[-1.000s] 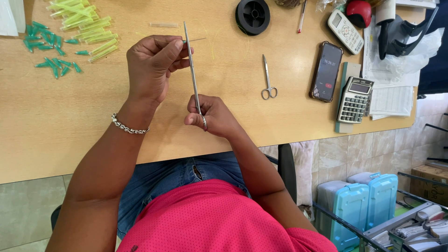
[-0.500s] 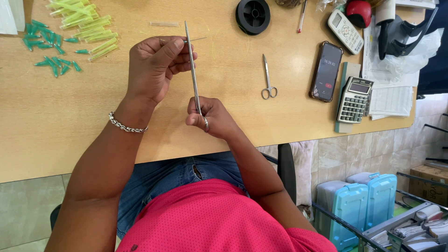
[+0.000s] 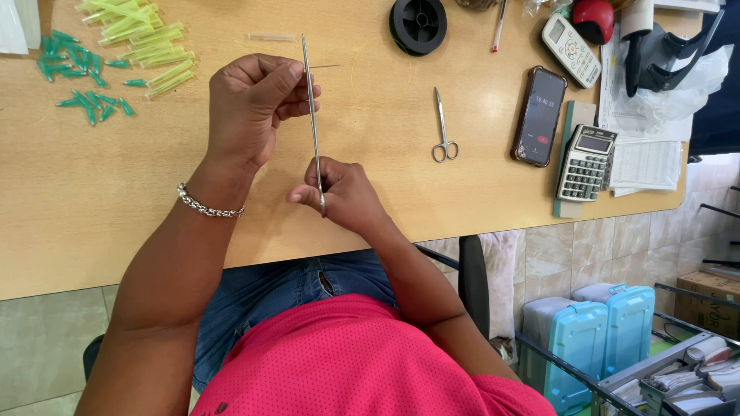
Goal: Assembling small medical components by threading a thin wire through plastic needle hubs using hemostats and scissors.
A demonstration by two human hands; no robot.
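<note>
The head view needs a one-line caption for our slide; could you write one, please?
Left hand and right hand hold a long thin metal tool over a wooden table.

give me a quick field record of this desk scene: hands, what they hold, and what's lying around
left hand: raised over the table, fingers pinched at a thin wire beside the long metal tool
right hand: grips the tool's lower end near the table edge
tool: slim, roughly upright between both hands
wrist: chain bracelet on the left
table: light wood
far left: green caps, yellow-green tubes
middle: small scissors, black spool
right: phone, calculator, remote
</note>
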